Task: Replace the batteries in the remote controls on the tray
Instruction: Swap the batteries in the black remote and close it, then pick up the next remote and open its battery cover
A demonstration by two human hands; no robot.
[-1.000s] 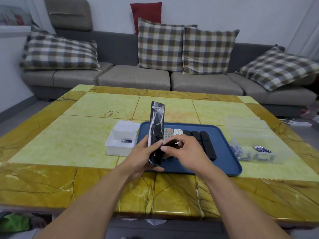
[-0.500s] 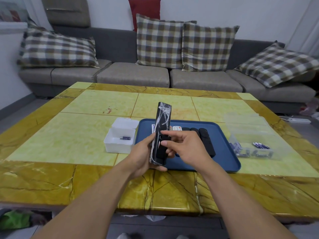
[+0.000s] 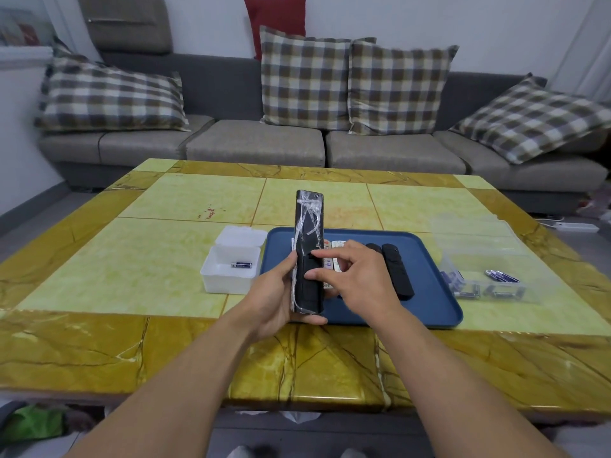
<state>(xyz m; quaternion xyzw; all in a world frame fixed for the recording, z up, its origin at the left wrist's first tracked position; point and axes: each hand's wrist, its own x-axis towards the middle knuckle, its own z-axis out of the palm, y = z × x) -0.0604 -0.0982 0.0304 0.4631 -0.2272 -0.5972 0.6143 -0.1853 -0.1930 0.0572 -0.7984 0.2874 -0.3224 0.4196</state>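
Both forearms enter from the lower frame edge bare to as far as is visible, no sleeve, watch or ring showing, left hand (image 3: pixel 277 294) and right hand (image 3: pixel 358 279) ungloved, with short fingernails on the right hand's fingers (image 3: pixel 322 256).

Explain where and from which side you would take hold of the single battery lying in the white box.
Probably pinch the battery across its middle, coming straight down from above. It lies flat on the floor of the open white box, whose walls block any sideways approach, and its round body offers two opposite sides for fingertips.
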